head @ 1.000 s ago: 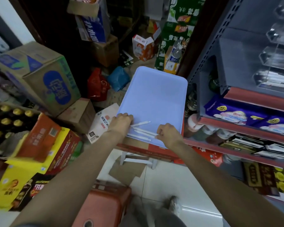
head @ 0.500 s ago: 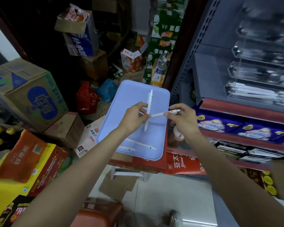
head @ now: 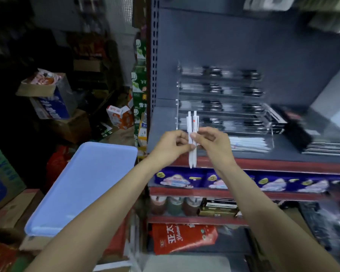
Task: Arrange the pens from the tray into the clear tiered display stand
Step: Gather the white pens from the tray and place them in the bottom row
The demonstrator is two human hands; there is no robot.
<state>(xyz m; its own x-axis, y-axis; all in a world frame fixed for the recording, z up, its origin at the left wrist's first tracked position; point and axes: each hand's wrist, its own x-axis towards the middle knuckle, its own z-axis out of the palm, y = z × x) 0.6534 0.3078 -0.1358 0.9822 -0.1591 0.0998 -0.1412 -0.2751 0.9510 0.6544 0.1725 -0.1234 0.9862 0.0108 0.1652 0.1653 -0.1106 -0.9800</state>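
The two white pens [head: 192,134] were lying in the blue tray [head: 81,189] a second ago; now they are up in the air, standing straight, side by side. The left hand [head: 170,145] and the right hand [head: 214,143] are both pinching them in the middle. The pens are now sitting right in front of the clear stand [head: 224,107], which is at about 1 o'clock from the hands. So the pens are probably going into the stand next. The tray, at 8 o'clock, is looking bare, but an arm is covering its near corner. The stand is blurry, so its rows are hard to count.
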